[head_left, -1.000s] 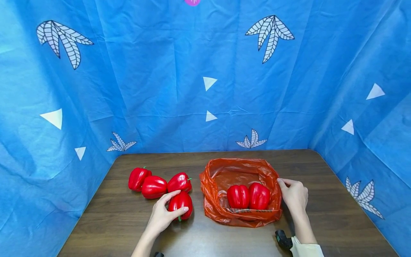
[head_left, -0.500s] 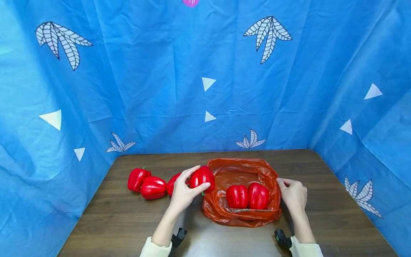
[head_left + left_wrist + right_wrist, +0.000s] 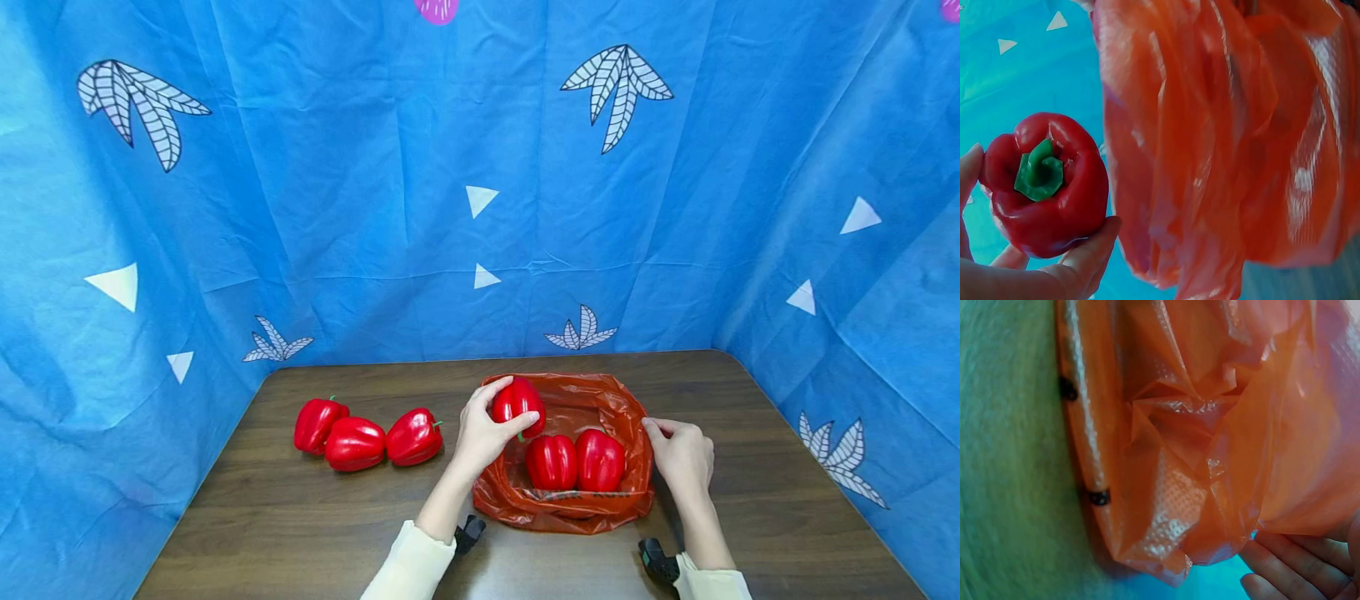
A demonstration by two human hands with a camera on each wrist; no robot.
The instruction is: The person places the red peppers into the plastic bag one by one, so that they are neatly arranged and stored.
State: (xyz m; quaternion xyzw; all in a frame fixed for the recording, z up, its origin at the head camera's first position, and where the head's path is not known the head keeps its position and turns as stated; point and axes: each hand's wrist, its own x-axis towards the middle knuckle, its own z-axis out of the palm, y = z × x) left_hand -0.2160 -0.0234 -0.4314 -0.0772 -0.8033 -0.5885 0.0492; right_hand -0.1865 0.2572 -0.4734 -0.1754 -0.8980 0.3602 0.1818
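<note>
My left hand [image 3: 483, 429] grips a red bell pepper [image 3: 519, 407] between thumb and fingers, over the left part of an open orange-red plastic bag [image 3: 562, 521]. In the left wrist view, the held bell pepper [image 3: 1047, 187] shows its green stem, and the bag [image 3: 1210, 156] hangs beside it. Two red bell peppers, a left one [image 3: 551, 463] and a right one [image 3: 601, 461], lie side by side in the bag. My right hand [image 3: 684, 457] pinches the bag's right rim. In the right wrist view, several fingers [image 3: 1297, 569] show beside the crinkled bag [image 3: 1210, 450].
Three more red bell peppers lie on the wooden table [image 3: 285, 533] left of the bag: a back one [image 3: 318, 423], a middle one [image 3: 355, 443] and a right one [image 3: 414, 437]. A blue patterned cloth [image 3: 375, 208] surrounds the table's back and sides.
My left hand has lifted the nearest bell pepper off the table and carried it rightward and away, over the bag. My right hand keeps its hold on the rim.
</note>
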